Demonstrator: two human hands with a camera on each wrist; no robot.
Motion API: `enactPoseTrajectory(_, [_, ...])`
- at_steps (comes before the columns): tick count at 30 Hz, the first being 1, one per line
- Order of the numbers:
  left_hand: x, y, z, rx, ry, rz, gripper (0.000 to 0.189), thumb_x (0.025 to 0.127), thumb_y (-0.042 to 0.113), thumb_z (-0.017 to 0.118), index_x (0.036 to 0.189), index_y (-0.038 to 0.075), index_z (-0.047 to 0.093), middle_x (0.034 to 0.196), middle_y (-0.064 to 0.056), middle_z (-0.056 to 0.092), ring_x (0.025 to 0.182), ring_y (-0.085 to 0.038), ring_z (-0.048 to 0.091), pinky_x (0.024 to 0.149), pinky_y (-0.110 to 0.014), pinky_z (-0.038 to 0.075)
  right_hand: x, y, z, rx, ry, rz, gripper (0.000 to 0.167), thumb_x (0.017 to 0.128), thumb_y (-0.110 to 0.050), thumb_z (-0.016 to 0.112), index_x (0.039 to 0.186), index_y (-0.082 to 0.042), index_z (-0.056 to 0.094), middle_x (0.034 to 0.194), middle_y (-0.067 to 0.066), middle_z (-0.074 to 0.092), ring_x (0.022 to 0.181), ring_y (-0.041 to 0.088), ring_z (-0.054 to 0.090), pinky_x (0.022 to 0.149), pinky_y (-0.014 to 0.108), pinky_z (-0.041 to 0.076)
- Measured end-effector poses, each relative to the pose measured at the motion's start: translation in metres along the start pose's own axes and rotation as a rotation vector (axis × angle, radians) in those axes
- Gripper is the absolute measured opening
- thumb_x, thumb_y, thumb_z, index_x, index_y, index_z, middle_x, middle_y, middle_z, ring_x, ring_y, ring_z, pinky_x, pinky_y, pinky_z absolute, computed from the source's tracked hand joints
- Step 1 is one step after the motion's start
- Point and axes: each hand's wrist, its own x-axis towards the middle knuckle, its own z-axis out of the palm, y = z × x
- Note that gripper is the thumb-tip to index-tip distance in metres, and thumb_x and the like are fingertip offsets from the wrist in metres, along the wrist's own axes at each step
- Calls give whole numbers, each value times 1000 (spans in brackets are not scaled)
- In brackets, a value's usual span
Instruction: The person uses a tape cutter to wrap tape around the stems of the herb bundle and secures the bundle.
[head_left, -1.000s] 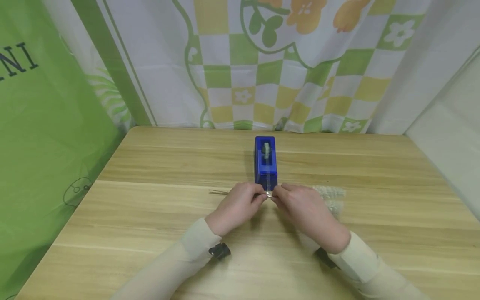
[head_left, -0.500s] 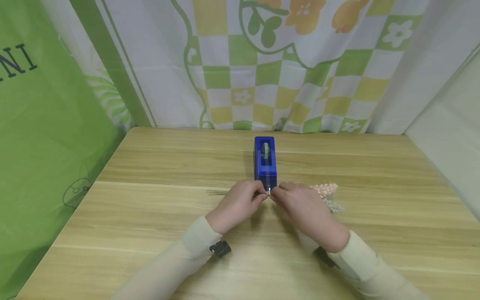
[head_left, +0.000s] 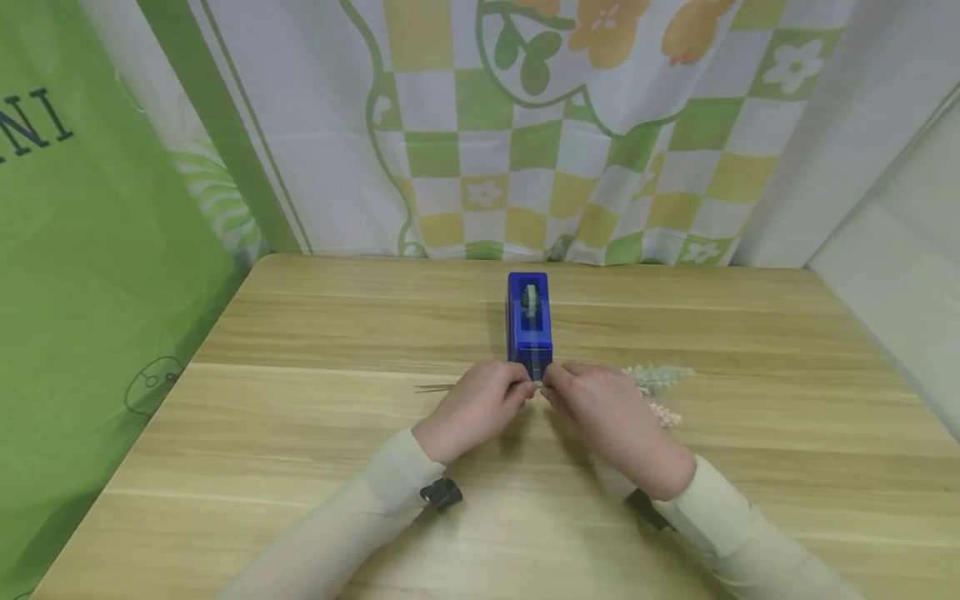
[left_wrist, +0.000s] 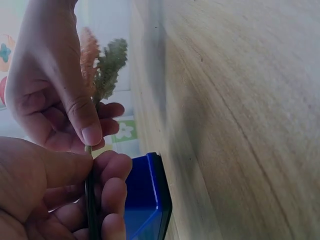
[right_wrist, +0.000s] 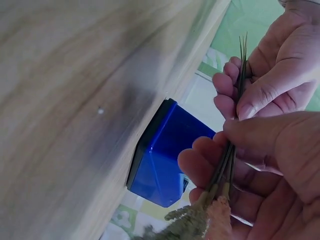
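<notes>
My left hand (head_left: 478,410) pinches a thin bundle of stems (left_wrist: 90,200) between thumb and fingers, their bare ends (head_left: 432,388) poking out to the left. Close beside it, my right hand (head_left: 613,421) grips the same stems nearer the flower heads, thumb on top. A grey-green flower sprig (head_left: 663,377) and a pink one (head_left: 666,414) stick out past the right hand. Between the two thumbs, the left wrist view shows a short pale stretch (left_wrist: 88,149) on the stems. Just beyond the fingertips stands a blue tape dispenser (head_left: 529,329), its front edge partly hidden by the hands.
The dispenser carries a roll of clear tape (head_left: 531,300). Everything is on a wood-grain table (head_left: 337,333). A patterned curtain (head_left: 487,150) hangs behind its far edge, and a green cloth (head_left: 112,275) is at the left.
The flower bundle has turned in the fingers: the pink sprig was uppermost half a second ago, and now the green one is. The shiny spot between the fingertips no longer shows.
</notes>
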Motion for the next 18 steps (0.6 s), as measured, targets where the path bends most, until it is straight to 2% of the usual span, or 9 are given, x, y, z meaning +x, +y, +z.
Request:
enactPoseTrajectory(5, [1,0,-1,3,11,-3,19,105,13,62,100,1,76,83,-5,71,66,-10,53,62,-22,47,1,1,2,-2,-28,-3,9,100,-15,70,94,-9,68,72,-3,59,60,9,49,56,28,48])
enactPoseTrajectory(12, [1,1,-2,-14,20,-11,17,104,13,63,100,1,75,84,-6,71,65,-10,53,59,-21,44,1,4,3,9,3,-3,6,97,-13,74,92,-10,70,76,-2,62,65,12,53,58,30,52])
enactPoseTrajectory(18, [3,0,-1,8,11,-6,24,107,15,58,105,0,76,80,-6,70,62,-10,52,57,-22,43,2,6,5,17,31,9,6,95,-12,76,93,-9,72,79,0,64,65,12,55,57,29,51])
